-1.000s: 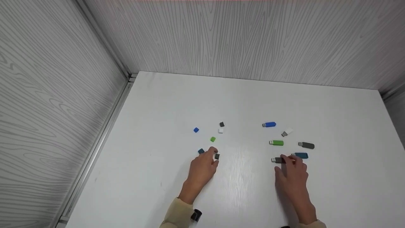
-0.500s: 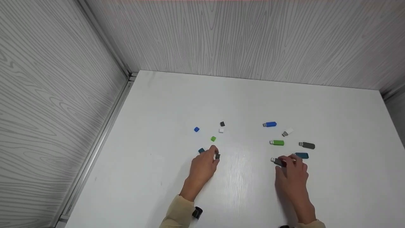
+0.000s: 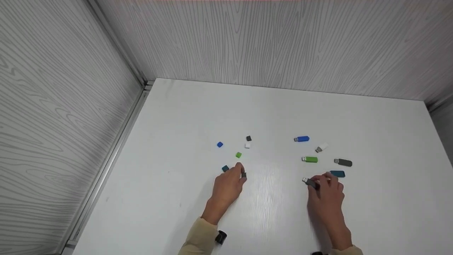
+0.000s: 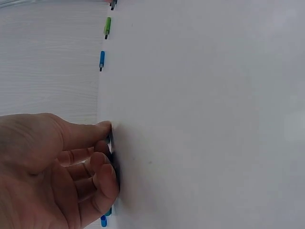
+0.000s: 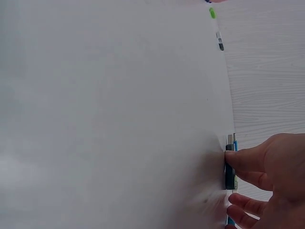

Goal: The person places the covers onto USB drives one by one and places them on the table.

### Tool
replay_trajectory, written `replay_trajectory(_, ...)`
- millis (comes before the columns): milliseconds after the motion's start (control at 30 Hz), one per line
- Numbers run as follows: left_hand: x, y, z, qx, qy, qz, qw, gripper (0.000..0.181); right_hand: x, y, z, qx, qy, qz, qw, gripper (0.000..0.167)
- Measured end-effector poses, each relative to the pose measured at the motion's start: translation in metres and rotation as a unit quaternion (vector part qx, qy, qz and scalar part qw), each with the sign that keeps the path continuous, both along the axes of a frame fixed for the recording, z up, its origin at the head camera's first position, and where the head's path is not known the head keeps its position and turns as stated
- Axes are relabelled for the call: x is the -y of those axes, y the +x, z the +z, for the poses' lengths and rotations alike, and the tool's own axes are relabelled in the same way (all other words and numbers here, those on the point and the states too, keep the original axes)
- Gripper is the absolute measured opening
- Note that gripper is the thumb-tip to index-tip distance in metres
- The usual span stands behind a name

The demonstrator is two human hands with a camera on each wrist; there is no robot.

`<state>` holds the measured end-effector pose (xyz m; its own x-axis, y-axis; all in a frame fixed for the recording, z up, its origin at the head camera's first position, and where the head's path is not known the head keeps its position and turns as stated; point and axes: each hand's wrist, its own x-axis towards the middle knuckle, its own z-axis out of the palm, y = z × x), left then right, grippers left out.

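My left hand (image 3: 226, 186) pinches a small dark grey USB stick cap (image 3: 244, 175) between thumb and index finger, low over the table. Just left of its knuckles lies a teal cap (image 3: 225, 168), partly covered by the hand. On the right, my right hand (image 3: 328, 198) grips a dark grey USB stick (image 3: 310, 182) with thumb and fingers, its bare metal plug pointing left. That same stick (image 5: 230, 167) shows in the right wrist view, with the thumb against its side. A teal USB stick (image 3: 338, 174) lies right behind the right fingertips, its plug end mostly hidden.
Loose caps lie ahead of the left hand: green (image 3: 239, 155), white (image 3: 247, 146), black (image 3: 248, 138) and blue (image 3: 219, 144). Uncapped sticks lie beyond the right hand: green (image 3: 310, 159), blue (image 3: 302, 139), white (image 3: 322, 147) and dark grey (image 3: 343, 162). Panels wall the white table (image 3: 198, 106).
The dark grey stick, earlier flat under the right fingertips, has turned slightly, its rear end swinging toward me, and the right thumb has come against it. My left hand has hardly moved.
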<state>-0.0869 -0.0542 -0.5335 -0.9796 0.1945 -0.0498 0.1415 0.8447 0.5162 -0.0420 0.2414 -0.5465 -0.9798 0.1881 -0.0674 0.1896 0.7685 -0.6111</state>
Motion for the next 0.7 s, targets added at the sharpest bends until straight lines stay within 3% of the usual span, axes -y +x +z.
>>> replay_trajectory(700, 0.0035, 0.0004, -0.0027, 0.027, 0.034, -0.001, 0.999, 0.015, -0.0008, -0.0002, -0.0017, 0.008, -0.009, -0.007, 0.9999, 0.029)
